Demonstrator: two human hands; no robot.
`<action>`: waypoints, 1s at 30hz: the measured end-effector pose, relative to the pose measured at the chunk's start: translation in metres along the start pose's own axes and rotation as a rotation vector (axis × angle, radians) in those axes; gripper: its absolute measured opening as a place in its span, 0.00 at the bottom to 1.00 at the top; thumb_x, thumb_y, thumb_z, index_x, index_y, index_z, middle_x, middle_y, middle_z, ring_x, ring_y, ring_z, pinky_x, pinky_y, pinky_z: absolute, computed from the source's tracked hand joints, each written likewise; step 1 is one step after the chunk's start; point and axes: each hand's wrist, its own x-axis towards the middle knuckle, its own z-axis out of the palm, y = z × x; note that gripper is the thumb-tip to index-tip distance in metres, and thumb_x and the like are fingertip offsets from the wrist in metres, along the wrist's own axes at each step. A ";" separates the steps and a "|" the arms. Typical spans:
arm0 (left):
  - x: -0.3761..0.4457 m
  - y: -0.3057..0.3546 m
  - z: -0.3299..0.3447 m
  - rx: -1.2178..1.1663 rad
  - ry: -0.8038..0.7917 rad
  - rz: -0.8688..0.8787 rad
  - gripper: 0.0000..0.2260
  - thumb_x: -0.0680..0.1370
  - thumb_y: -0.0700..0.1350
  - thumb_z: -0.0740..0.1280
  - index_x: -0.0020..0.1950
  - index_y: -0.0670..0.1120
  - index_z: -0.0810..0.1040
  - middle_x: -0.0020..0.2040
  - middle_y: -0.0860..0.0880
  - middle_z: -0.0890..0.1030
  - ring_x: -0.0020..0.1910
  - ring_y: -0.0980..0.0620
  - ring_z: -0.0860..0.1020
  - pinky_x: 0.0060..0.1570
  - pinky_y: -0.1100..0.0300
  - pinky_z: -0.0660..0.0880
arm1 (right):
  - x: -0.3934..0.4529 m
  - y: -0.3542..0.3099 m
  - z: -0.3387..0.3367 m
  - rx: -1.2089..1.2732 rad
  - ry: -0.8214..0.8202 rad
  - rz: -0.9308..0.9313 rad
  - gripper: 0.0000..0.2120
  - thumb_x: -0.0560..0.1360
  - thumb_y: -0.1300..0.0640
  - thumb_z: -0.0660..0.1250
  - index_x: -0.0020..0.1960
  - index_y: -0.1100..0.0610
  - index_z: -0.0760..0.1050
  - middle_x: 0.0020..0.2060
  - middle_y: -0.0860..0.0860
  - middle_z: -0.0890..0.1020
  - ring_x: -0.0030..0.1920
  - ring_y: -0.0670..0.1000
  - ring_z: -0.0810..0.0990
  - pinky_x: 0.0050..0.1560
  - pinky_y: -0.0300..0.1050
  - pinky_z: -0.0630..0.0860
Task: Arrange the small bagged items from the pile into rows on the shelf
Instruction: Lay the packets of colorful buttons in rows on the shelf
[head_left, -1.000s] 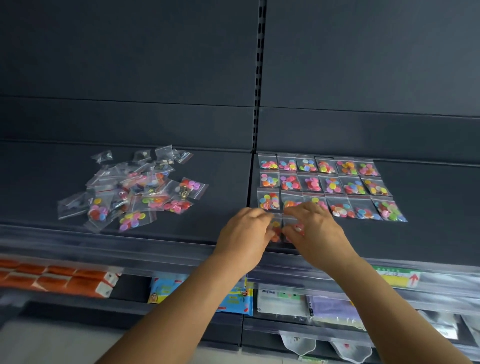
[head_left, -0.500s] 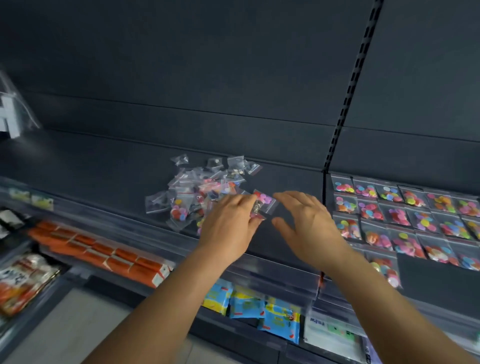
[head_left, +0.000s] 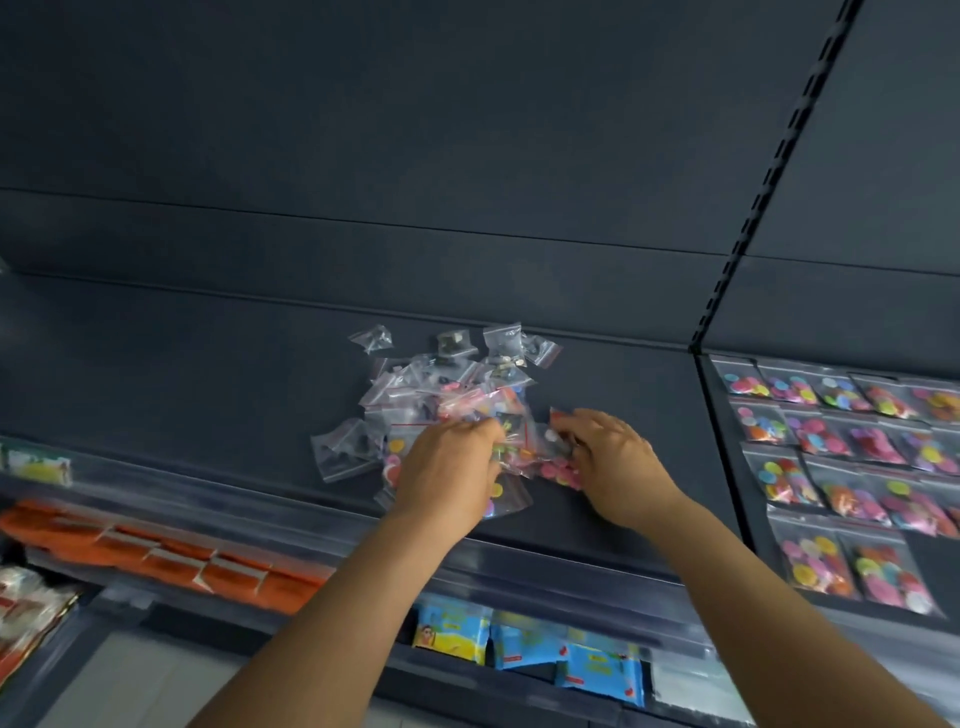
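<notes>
Reaching into the pile (head_left: 441, 400), both hands work its near edge. The left hand (head_left: 447, 478) lies over the near-left bags with fingers curled down among them; whether it has one pinched cannot be told, since the fingertips are hidden and the frame is blurred. The right hand (head_left: 608, 462) sits at the near-right edge, fingers bent onto a bag of pink discs (head_left: 558, 473); again, pinching or only pressing cannot be told.

The pile rests mid-shelf (head_left: 208, 374), a loose overlapping heap of clear bags. Right of the pile, past the shelf divider (head_left: 696, 348), the rows (head_left: 841, 447) lie flat in a grid, the nearest row only begun with two bags.

Risks, as I judge them: the slick bags overlap, so lifting one may drag neighbours along or flick them over the front lip onto the lower shelves. A grab from both hands at once could also scatter the heap towards the divider.
</notes>
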 end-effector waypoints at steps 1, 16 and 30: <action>0.001 -0.002 -0.001 -0.012 0.013 0.007 0.08 0.77 0.42 0.66 0.55 0.48 0.79 0.50 0.51 0.82 0.44 0.54 0.80 0.42 0.65 0.71 | 0.001 -0.001 0.000 0.048 0.035 -0.019 0.18 0.78 0.63 0.57 0.64 0.53 0.73 0.64 0.50 0.75 0.65 0.55 0.71 0.61 0.43 0.68; -0.001 -0.006 -0.010 -0.179 0.109 0.007 0.10 0.79 0.46 0.62 0.54 0.51 0.82 0.40 0.51 0.84 0.36 0.50 0.81 0.39 0.54 0.78 | 0.019 -0.003 -0.015 0.158 -0.015 0.302 0.03 0.71 0.59 0.67 0.40 0.53 0.74 0.32 0.49 0.75 0.32 0.49 0.73 0.27 0.39 0.65; 0.004 -0.003 -0.017 -0.516 0.250 -0.168 0.10 0.76 0.40 0.67 0.51 0.53 0.72 0.41 0.56 0.78 0.38 0.54 0.79 0.34 0.56 0.78 | 0.006 -0.010 -0.021 0.490 0.365 0.317 0.08 0.70 0.57 0.72 0.43 0.52 0.73 0.35 0.43 0.78 0.34 0.40 0.75 0.25 0.31 0.64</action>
